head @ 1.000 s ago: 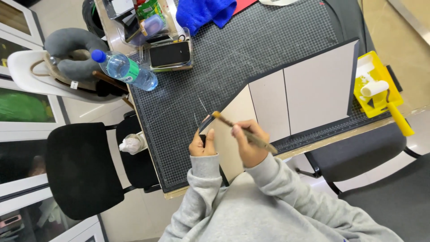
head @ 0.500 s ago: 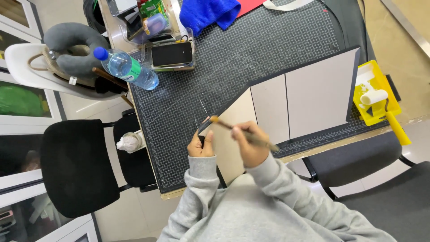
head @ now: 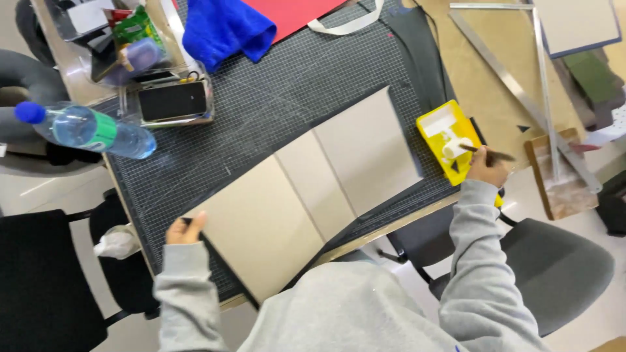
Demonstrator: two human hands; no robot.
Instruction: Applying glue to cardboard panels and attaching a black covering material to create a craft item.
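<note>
Seen from above, a person in a grey sweatshirt sits at a table (head: 495,98) covered by a dark gridded cutting mat (head: 280,98). At the centre of the frame lie three beige boards (head: 306,195) side by side, a narrow strip between two wider panels, set at a slant across the mat. The left hand (head: 184,229), at lower left, rests its fingers on the near corner of the lower panel, pressing it flat; its grip is loose, fingers laid on the board's edge rather than wrapped round anything. The right hand (head: 486,168), at right of centre, is closed around a thin brush (head: 486,152), whose tip reaches into a small yellow tray (head: 435,124) holding white paste, just beside the upper panel's right corner. At upper left a clear water bottle (head: 88,129) with a blue cap lies on its side near a black phone (head: 172,100) in a clear holder. A blue cloth (head: 225,29) sits at top centre. A long metal ruler (head: 521,78) lies on the bare tabletop at upper right.
</note>
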